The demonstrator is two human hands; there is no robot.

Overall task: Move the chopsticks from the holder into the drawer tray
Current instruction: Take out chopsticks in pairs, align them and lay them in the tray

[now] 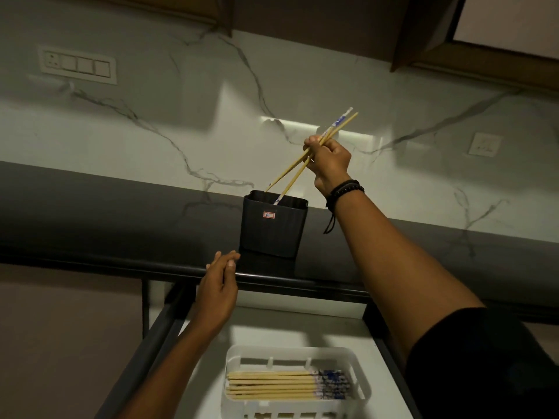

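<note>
- Pinching a crossed pair of pale wooden chopsticks with blue-and-white patterned ends [287, 171], the right hand [329, 160] has its fingers and thumb clamped round their upper part, above the holder.
- We see the pair slanting down to the left. One lower tip sits at the rim and the other just inside the mouth of the black ribbed rectangular plastic holder [273, 234], so the pair is not yet clear of it.
- We cannot see into the holder, so we cannot tell whether more chopsticks wait there.
- We count a flat row of matching chopsticks [272, 385] lying side by side in the white slotted plastic tray [361, 388], which sits in the open dark-framed drawer [169, 334] below.
- We judge the task well advanced: most of the set is already in the tray, and what is left is to lift this pair out, carry it down and lay it beside the row.
- We find the left hand [219, 285] at the counter edge near the holder's base, fingers straight and together, gripping nothing we can make out.
- We note dark beaded bracelets [344, 190] on the right wrist, the dark countertop [121, 225] under the holder, and the white veined marble wall [151, 131] behind.
</note>
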